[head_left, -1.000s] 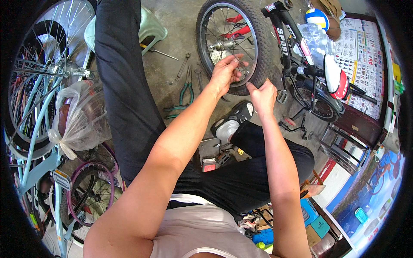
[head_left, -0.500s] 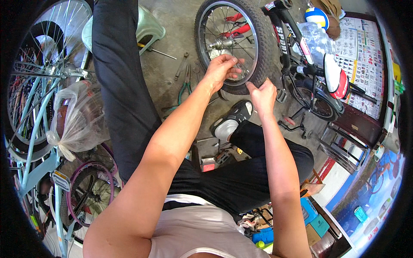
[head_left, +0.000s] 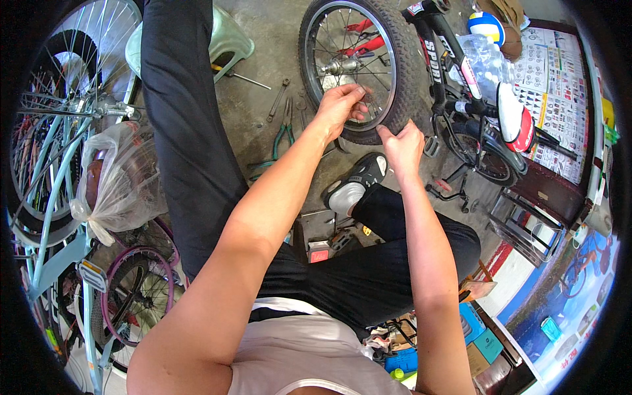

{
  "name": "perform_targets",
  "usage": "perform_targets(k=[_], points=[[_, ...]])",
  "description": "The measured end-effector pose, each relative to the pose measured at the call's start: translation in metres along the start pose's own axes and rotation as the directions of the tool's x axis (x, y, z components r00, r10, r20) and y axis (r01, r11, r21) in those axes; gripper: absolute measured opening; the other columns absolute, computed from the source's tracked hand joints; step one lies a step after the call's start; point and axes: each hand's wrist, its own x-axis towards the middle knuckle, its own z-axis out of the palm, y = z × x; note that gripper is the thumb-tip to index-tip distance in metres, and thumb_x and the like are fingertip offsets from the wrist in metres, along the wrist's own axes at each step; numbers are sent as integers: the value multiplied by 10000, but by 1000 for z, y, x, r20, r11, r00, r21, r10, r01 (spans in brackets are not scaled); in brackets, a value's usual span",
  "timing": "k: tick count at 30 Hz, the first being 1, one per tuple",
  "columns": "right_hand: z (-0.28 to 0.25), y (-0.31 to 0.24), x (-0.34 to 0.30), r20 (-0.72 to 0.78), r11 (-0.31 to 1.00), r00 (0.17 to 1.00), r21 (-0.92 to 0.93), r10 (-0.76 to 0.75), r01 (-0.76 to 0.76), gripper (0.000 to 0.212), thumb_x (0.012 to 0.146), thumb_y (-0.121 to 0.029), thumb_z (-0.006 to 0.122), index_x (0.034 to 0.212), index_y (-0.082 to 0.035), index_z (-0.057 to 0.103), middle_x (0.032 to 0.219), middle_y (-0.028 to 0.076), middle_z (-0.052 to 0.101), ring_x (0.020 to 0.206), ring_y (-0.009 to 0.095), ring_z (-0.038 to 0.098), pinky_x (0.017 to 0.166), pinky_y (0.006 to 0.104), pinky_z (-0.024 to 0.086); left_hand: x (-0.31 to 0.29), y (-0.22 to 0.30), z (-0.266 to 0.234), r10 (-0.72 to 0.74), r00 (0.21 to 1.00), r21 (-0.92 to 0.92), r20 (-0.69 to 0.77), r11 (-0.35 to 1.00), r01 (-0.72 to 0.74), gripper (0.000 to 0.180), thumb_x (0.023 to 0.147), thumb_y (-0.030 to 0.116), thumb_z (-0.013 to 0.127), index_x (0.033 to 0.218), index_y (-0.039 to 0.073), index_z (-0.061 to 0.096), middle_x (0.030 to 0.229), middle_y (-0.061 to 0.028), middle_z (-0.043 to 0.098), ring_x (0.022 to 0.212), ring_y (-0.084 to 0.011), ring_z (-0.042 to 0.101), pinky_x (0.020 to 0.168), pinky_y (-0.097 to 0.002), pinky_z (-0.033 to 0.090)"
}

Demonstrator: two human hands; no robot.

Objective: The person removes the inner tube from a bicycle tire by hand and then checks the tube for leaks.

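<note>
A small bicycle wheel point(head_left: 395, 66) with a black knobby tire stands tilted in front of me, its spokes and hub point(head_left: 342, 66) showing. My left hand point(head_left: 341, 110) is over the spokes near the lower rim, thumb and forefinger pinched together and the other fingers curled. Whatever sits in that pinch is too small to make out. My right hand point(head_left: 403, 146) grips the lower right part of the tire, its thumb against the tread edge. Below the wheel, my foot wears a black clog point(head_left: 363, 176).
Pliers with teal handles point(head_left: 284, 135), a wrench point(head_left: 278, 99) and a screwdriver point(head_left: 247, 80) lie on the floor left of the wheel. A black bicycle frame point(head_left: 454, 59) stands right. Light-blue bicycles point(head_left: 59, 197) and a plastic bag point(head_left: 125, 171) crowd the left. A green stool point(head_left: 230, 43) is behind my leg.
My left fingers have drawn in from a looser spread to a tighter pinch. The wheel has shifted very slightly to the right. My right hand keeps its place on the tire.
</note>
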Motion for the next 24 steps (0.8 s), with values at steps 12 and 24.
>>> perform_targets(k=[12, 24], points=[[-2, -2, 0, 0, 1000, 1000, 3, 15, -15, 333, 755, -216, 798, 964, 21, 692, 868, 251, 734, 908, 430, 725, 828, 481, 556, -11, 3, 18, 64, 979, 72, -194, 996, -51, 189, 1011, 206, 644, 1011, 20, 674, 937, -67, 720, 685, -145, 681, 550, -279, 524], [-1, 1, -1, 11, 1000, 1000, 12, 26, -26, 333, 766, -219, 794, 980, 16, 691, 881, 242, 739, 917, 425, 725, 833, 478, 556, -6, 1, 16, 67, 998, -69, -17, 995, -68, 277, 1049, 182, 588, 1257, 23, 680, 965, -48, 710, 702, -104, 653, 610, -264, 543]])
